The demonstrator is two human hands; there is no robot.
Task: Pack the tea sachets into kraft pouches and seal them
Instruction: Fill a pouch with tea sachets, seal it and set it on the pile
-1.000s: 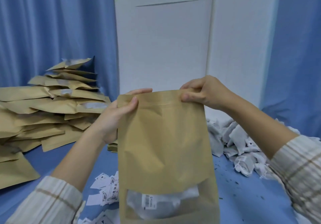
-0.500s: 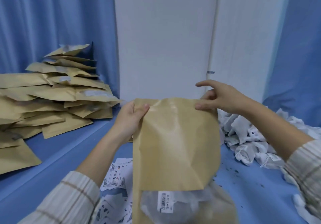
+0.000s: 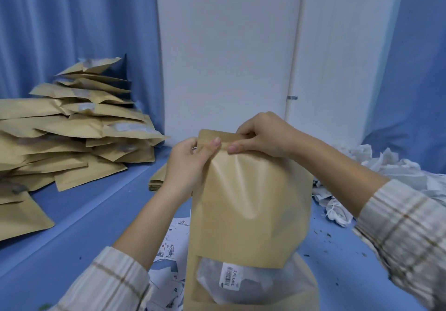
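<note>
Both hands pinch the top edge of 1 upright kraft pouch [image 3: 246, 202]: the left hand [image 3: 190, 163] at its left corner, the right hand [image 3: 263, 136] just beside it, thumbs nearly touching. Sachets show through the pouch's window, below the fingers. Filled pouches [image 3: 72, 132] pile left; loose sachets [image 3: 391, 178] heap right, with bare blue table [image 3: 96, 214] between.

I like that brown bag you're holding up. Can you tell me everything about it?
The kraft pouch looks like tan paper, upright and a little creased, held over the blue table. A clear window near its bottom shows a pale sachet with a barcode label. The left hand and right hand pinch its top strip side by side.
</note>
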